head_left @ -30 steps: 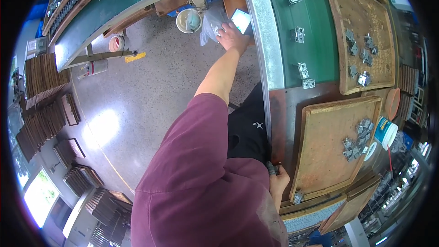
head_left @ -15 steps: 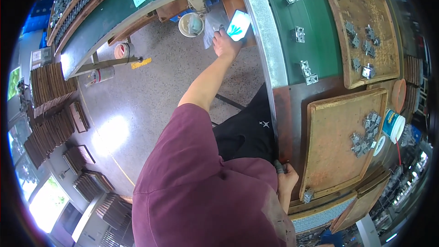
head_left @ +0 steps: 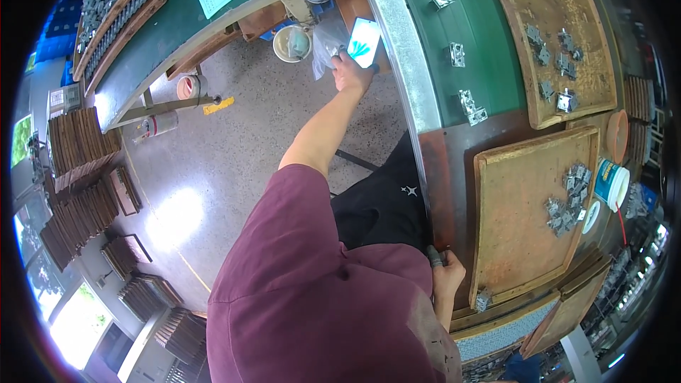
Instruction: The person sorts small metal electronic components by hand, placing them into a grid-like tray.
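Over the last second my left hand [head_left: 351, 71] has lifted the phone [head_left: 364, 42] up from low beside the clear plastic bag [head_left: 328, 41] to the metal edge of the bench [head_left: 397, 64], so the lit screen now faces me, just off that edge. A second ago the phone sat lower and further from the edge, half against the bag; half a second ago it was already rising. I take that to mean the picking-up is done and I am now holding the phone where I can read it.

My left arm is stretched out full, and the fingers are closed round the lower end of the phone, thumb side toward the edge. The phone leans close against the edge, though I cannot tell if it touches. The bag hangs just on the far side of my hand from the edge, with the white bucket [head_left: 291, 43] beyond it on the floor.

My right hand [head_left: 447, 280] rests further down the same edge, near me, fingers curled over the lip beside the nearer wooden tray [head_left: 521, 213] of small metal parts [head_left: 567, 202]; it holds nothing I can make out
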{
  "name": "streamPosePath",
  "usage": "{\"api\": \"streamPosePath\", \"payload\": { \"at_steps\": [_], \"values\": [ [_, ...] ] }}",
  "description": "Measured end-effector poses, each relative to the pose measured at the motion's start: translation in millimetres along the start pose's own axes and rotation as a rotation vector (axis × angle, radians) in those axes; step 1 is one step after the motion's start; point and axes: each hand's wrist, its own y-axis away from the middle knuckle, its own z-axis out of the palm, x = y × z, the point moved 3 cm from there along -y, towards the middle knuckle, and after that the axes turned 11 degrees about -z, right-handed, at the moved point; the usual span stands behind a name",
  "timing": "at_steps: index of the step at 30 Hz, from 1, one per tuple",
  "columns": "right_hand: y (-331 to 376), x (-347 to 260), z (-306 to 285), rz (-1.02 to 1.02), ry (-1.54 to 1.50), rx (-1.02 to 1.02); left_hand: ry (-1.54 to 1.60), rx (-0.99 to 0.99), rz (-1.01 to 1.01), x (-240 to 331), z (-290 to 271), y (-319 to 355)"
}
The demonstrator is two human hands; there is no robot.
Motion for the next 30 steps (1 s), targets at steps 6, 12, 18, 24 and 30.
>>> {"api": "streamPosePath", "payload": {
  "at_steps": [6, 12, 18, 24, 30],
  "values": [
    [0.2, 4.0, 1.3, -0.028, -0.004, 0.015, 0.019, 0.001, -0.004, 13.7, 5.4, -5.0],
    [-0.1, 13.0, 3.1, -0.034, 0.024, 0.002, -0.037, -0.019, 0.023, 35.8, 17.8, -16.0],
    [-2.5, 6.8, 0.4, -0.086, 0.005, 0.012, 0.018, -0.032, 0.033, 32.6, 8.8, -5.0],
    [-1.3, 17.6, -0.1, -0.104, 0.043, 0.011, 0.360, 0.198, 0.148, 8.4, -27.0, 77.5],
    [1.1, 21.7, 2.5, -0.137, 0.058, -0.003, 0.208, 0.036, 1.180, 58.2, -56.2, 235.4]
  ]
}}
